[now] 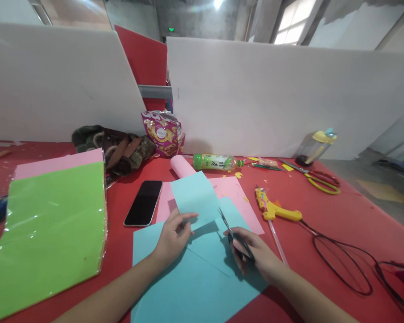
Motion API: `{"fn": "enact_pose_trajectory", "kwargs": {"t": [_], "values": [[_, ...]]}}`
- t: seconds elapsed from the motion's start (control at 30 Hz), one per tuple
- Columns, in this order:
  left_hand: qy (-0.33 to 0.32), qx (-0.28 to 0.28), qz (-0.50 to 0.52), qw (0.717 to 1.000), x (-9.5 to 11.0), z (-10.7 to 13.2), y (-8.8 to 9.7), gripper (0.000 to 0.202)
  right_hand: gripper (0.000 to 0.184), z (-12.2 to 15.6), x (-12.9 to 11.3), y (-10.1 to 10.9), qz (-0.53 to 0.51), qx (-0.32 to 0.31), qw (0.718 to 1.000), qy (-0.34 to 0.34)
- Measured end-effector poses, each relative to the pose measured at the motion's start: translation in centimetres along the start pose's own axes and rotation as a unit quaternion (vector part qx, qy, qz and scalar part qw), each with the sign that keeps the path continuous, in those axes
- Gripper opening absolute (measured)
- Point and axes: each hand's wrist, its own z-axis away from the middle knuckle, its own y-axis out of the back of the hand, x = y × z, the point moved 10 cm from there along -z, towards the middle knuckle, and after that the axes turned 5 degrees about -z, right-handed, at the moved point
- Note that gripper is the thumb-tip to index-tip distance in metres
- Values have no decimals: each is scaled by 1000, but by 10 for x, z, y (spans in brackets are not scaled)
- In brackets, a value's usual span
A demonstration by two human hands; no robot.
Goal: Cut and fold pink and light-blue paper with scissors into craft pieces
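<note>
My left hand [175, 235] pinches the lower left edge of a light blue piece of paper [197, 197], its other fingers partly hidden. The piece is raised and casts a shadow on a larger light blue sheet [175, 287], which lies flat below both hands. A pair of black-handled scissors [240, 246] is in my right hand [252, 251], blades pointing up and left, close to the right edge of the held piece. Pink paper [247, 208] lies under the blue sheet, with a rolled end [182, 166] at the back.
A phone [143, 203] and a wrapped green paper pack [54, 224] lie to the left. Rightward are a yellow glue gun [278, 211] with its cord, large scissors [319, 179] and a clear cup [316, 148]. A green bottle [217, 162], snack bag [163, 132] and camouflage bag [121, 152] line the back.
</note>
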Motion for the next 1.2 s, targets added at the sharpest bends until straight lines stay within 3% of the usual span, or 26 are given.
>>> {"fn": "enact_pose_trajectory", "kwargs": {"t": [0.33, 0.6, 0.97, 1.2], "values": [[4, 13, -10, 1000, 1, -1, 2, 33, 43, 0, 3, 2, -4, 4, 1000, -5], [31, -18, 44, 998, -6, 1, -8, 38, 49, 2, 1, 2, -14, 12, 1000, -7], [-7, -36, 16, 999, 7, 3, -12, 35, 54, 3, 1, -2, -77, -14, 997, 4], [2, -42, 34, 999, 6, 7, -15, 35, 54, 3, -1, -2, -81, -10, 997, 9]]}}
